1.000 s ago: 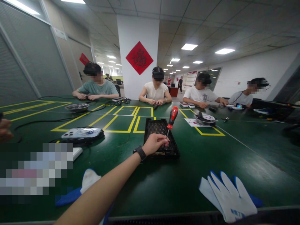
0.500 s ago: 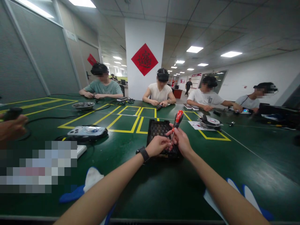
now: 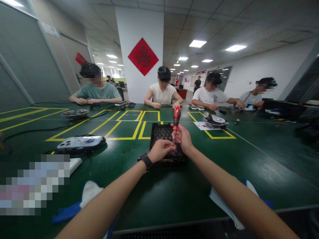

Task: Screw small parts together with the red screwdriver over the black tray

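My right hand (image 3: 183, 138) is closed around the lower part of a screwdriver (image 3: 176, 117) with a red and black handle, which stands nearly upright with its shaft pointing down. Close to the screwdriver's tip, my left hand (image 3: 161, 150) has its thumb and fingers pinched together; whatever they hold is too small to make out. Both hands are over a black plastic tray (image 3: 156, 130) with a patterned floor. My fingers hide the tip and part of the tray's inside.
White and blue gloves (image 3: 91, 192) lie by my left forearm, and another glove (image 3: 225, 205) is beneath my right one. A phone (image 3: 81, 142) sits to the left on a dark bundle. Beyond are a metal bowl (image 3: 74, 114), a round container (image 3: 216, 122) and several seated people.
The screwdriver has swung from a rightward tilt to almost upright. My hands stay together over the tray, and the camera's view has shifted a little.
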The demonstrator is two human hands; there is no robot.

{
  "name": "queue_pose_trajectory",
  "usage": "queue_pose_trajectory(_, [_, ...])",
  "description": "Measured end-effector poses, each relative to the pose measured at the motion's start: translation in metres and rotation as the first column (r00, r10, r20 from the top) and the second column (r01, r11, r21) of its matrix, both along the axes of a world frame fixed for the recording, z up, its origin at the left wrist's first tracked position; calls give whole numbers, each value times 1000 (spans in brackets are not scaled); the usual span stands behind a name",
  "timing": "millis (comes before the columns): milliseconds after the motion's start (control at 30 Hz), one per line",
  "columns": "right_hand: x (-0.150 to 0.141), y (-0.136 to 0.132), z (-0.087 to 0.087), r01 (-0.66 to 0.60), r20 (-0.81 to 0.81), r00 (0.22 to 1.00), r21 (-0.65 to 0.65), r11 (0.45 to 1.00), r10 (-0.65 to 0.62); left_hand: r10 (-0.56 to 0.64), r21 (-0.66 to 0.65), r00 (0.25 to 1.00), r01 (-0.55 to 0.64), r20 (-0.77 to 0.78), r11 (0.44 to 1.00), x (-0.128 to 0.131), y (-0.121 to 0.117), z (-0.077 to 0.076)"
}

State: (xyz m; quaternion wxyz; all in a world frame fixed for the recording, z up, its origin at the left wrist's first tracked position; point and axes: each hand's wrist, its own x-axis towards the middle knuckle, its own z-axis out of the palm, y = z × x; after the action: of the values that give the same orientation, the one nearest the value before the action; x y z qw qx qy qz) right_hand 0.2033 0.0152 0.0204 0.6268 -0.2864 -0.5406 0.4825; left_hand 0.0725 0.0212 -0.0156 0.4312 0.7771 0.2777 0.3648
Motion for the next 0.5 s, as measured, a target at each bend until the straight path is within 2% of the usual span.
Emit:
queue_pose_trajectory(67, [0,-4,-5,-32,-23,999,-15,999,31,-70,-8,997,70,-22,998,0,-1,1])
queue_pose_trajectory(133, [1,-9,-11,-26,-30,999,1,1000,26,-89,7,995,89,-55,996,1,-2,1])
queue_pose_trajectory(233, [4,-12,-18,5,-44,999,40,999,-3,12,55,998,-9,-59,998,2,-2,-1])
queue_pose_trajectory(367, [5,-9,-21,-4,-55,998,30,1000,6,164,153,984,-153,-62,976,1,0,-3])
queue_pose_trajectory(433, [4,-8,-21,1,-43,999,26,1000,1,192,170,980,-180,-59,969,1,0,-2])
queue_pose_trajectory(500, [3,-8,-22,15,-38,999,27,1000,-14,171,131,984,-164,-44,978,0,-1,-2])
